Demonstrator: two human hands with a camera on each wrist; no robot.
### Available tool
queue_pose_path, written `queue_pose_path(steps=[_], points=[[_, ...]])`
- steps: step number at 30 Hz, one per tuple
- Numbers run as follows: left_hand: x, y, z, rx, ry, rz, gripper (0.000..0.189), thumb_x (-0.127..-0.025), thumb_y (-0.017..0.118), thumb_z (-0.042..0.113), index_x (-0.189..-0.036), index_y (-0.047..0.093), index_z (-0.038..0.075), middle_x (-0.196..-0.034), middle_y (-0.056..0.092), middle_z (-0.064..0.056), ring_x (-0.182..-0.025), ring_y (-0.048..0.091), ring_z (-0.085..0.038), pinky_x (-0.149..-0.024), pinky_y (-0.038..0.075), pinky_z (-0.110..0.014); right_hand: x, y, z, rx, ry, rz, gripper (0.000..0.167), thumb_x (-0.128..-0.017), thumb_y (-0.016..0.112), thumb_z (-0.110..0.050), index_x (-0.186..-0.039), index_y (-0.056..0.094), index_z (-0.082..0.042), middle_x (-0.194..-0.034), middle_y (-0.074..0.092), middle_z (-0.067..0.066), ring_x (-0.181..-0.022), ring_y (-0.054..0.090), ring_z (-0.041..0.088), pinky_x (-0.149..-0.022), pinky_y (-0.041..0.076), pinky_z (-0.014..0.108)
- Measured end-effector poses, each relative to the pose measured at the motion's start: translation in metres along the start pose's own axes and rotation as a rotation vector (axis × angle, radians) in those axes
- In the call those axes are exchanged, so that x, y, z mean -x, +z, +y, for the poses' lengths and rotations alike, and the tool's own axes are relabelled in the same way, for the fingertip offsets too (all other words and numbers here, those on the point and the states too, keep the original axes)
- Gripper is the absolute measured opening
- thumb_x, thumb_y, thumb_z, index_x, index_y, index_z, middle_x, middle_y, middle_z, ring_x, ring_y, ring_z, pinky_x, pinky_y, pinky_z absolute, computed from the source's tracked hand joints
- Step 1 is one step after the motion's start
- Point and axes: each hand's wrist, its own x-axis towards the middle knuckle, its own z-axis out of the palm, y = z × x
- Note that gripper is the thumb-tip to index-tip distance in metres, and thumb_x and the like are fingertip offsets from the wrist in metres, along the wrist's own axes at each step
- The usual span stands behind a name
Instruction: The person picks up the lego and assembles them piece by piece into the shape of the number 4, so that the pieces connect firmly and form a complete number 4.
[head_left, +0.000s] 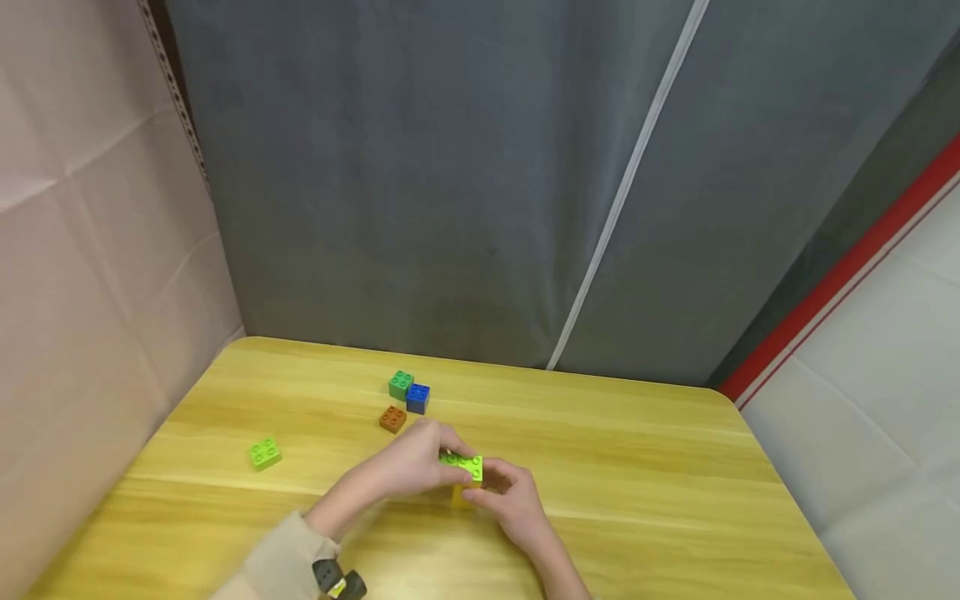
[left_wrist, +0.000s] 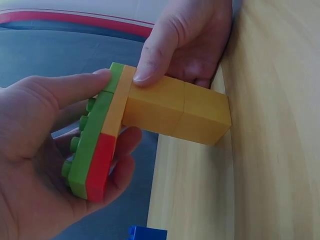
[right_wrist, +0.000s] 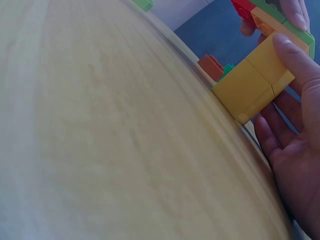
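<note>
At the left of the head feed I have one pale wall covering (head_left: pixel 97 250), and beside it, on the wooden table (head_left: pixel 660 467), a single lime brick (head_left: pixel 265 453) with four studs. Next I pick out one beige sleeve (head_left: pixel 285 554) with a dark wrist device (head_left: pixel 327 575) whose small yellow patch I cannot read. Farther right I count three more loose bricks, four studs apiece: one brown brick (head_left: pixel 393 419), one green brick (head_left: pixel 401 384) and one blue brick (head_left: pixel 417 399), the last two just beside each other. Then comes the person's left hand (head_left: pixel 416 458), fingers and thumb pinching the overhanging end of a built piece at the near middle of the table. On my wrist feeds I count that piece's parts: one light-green layer (left_wrist: pixel 90 145), split by a seam, over one red brick (left_wrist: pixel 100 167) and one orange brick (left_wrist: pixel 120 100), with two yellow blocks (left_wrist: pixel 177 110) forming the column below; I can't tell whether its foot bears on the table. The right hand (head_left: pixel 517 504) pinches the column's upper part, thumb against the yellow. Any marks on the studs are too small for me to read. Rightmost, I see one red-edged white panel (head_left: pixel 862 400).
</note>
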Motion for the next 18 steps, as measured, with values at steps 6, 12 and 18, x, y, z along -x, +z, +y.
queue_pose_path(steps=[6,12,18], points=[[0.009,-0.001,-0.002,-0.096,-0.01,0.014,0.034,-0.093,0.078,0.03,-0.119,0.076,0.008,-0.111,0.074,0.001,-0.098,0.065,-0.011,-0.08,0.055,-0.029,-0.001,0.001,0.001,0.006,0.0,-0.008,0.033,-0.089,0.079,-0.01,-0.12,0.072,-0.003,-0.115,0.074,0.007,-0.106,0.068,0.023,-0.096,0.052,0.035],[0.029,-0.014,0.0,-0.116,-0.094,0.16,0.052,-0.103,0.057,0.051,-0.132,0.068,0.01,-0.12,0.069,0.001,-0.107,0.062,-0.017,-0.086,0.055,-0.042,-0.002,0.004,0.002,0.017,0.003,0.004,0.036,-0.088,0.081,-0.011,-0.121,0.071,-0.001,-0.113,0.074,0.008,-0.103,0.069,0.021,-0.095,0.053,0.034],[0.043,-0.04,-0.01,-0.081,-0.114,0.315,0.043,-0.105,0.059,0.042,-0.132,0.068,0.01,-0.112,0.068,0.005,-0.101,0.063,-0.014,-0.084,0.055,-0.038,-0.001,0.006,0.001,0.001,0.025,0.031,0.036,-0.086,0.082,-0.011,-0.119,0.072,-0.001,-0.11,0.075,0.007,-0.1,0.069,0.021,-0.093,0.053,0.033]])
